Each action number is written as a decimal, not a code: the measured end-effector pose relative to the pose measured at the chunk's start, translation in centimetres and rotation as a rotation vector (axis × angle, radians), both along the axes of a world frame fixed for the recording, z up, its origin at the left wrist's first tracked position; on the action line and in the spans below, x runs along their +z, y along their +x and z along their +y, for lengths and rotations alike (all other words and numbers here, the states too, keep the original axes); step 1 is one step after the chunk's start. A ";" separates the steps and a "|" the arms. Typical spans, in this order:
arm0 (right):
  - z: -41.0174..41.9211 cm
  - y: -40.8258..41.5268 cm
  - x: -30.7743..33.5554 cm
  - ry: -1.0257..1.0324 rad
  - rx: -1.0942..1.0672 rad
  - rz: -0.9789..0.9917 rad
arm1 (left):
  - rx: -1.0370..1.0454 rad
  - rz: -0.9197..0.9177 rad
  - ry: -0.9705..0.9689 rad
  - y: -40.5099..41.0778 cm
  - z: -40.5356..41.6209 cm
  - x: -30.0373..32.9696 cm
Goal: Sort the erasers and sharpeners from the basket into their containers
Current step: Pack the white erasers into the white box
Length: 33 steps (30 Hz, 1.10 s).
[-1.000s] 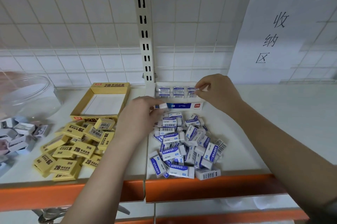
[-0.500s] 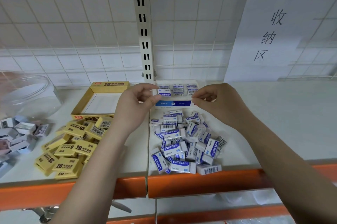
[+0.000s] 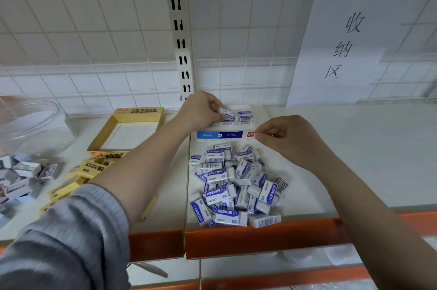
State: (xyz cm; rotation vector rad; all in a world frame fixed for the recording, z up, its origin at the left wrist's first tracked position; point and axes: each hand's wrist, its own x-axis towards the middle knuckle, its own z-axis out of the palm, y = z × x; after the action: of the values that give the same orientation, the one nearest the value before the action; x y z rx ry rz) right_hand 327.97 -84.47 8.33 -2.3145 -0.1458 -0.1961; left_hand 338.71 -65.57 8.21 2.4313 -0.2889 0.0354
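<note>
Few erasers sit in the far white box (image 3: 224, 135); my left hand (image 3: 201, 110) pinches an eraser (image 3: 227, 114) there, right hand (image 3: 290, 133) curled, apparently empty; near pile (image 3: 236, 183) remains.

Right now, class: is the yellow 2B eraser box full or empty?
Empty. The yellow box shows only its bare white floor, while the yellow erasers still lie loose on the shelf in front of it.

Evenly lit, soft and diffuse; faint shadows only. Wide-angle bowing at edges. Blurred at left around clear round plastic jar (image 3: 33, 124).
</note>
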 end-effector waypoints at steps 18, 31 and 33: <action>-0.3 0.2 -0.7 0.033 0.012 0.016 | 0.022 -0.149 0.300 0.4 -0.3 -1.3; -0.6 0.6 -1.1 -0.173 0.195 0.237 | 0.077 -0.162 0.149 -1.8 0.8 -0.5; -0.5 0.6 -0.9 -0.211 0.238 0.257 | 0.071 -0.180 0.102 -2.8 1.3 -0.4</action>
State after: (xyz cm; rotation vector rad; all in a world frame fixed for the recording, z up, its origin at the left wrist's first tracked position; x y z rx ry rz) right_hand 328.60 -85.01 7.42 -2.4810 -0.3218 0.2477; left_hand 335.89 -64.28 7.82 2.5434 -0.2908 0.2786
